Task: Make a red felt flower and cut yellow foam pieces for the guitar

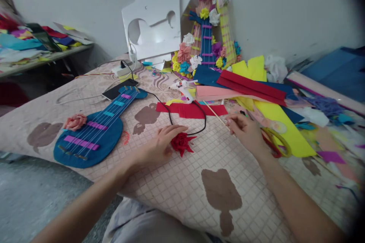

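Red paper flower (181, 142) against left hand (159, 145), open checked cloth (182, 190) below.

Flower (181, 143) on the bed (176, 193), touching my left grip (159, 145); guitar (95, 131) further left, phone (117, 90) behind it; scissors (276, 141) just right of my right grip (245, 131); glue gun (184, 88) behind the flower.

One left hand (158, 146), one right hand (246, 131), one red flower (182, 143), one wooden stick (215, 114).

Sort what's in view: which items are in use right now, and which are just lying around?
In use: red paper flower under left hand; wooden stick pinched by right hand.
Lying about: blue guitar, phone, glue gun, scissors.
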Available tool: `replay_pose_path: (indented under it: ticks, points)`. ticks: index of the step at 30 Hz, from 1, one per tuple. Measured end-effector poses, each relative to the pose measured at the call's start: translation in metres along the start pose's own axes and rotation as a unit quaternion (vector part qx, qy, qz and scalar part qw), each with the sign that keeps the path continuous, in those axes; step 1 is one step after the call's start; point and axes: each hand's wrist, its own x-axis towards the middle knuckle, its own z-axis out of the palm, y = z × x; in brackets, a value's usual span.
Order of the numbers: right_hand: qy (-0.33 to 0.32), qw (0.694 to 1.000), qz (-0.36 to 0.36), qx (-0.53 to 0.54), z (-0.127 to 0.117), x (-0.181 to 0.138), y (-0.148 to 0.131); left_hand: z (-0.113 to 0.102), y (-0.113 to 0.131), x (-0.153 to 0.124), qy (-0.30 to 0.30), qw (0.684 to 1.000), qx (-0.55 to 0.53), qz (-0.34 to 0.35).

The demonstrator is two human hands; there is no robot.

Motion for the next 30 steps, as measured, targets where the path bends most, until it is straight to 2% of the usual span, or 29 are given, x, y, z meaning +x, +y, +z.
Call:
replay_pose_path:
  ticks: [3, 6, 10, 13, 17, 22, 30]
  points:
    - [-0.011, 0.999, -0.028, -0.023, 0.004, -0.003, -0.008, -0.003, 0.003, -0.011, 0.023, 0.999, 0.001, -0.027]
    - [-0.017, 0.996, -0.068, -0.057, 0.008, -0.005, -0.013, -0.001, 0.005, -0.021, 0.076, 0.995, 0.003, -0.065]
    - [0.004, 0.989, -0.091, -0.113, 0.011, -0.002, -0.007, 0.007, 0.007, -0.026, 0.126, 0.986, 0.008, -0.106]
    - [0.029, 0.975, -0.091, -0.203, 0.012, 0.003, 0.007, 0.012, 0.006, -0.025, 0.121, 0.986, 0.009, -0.11]
    - [0.017, 0.958, -0.079, -0.274, 0.016, 0.01, 0.025, 0.017, 0.006, -0.02, 0.121, 0.987, 0.02, -0.105]
    - [0.006, 0.952, -0.086, -0.293, 0.018, 0.013, 0.033, 0.02, 0.012, -0.014, 0.109, 0.987, 0.022, -0.112]
    - [0.026, 0.954, -0.109, -0.278, 0.003, 0.006, 0.036, 0.022, 0.01, -0.01, 0.11, 0.988, 0.033, -0.101]
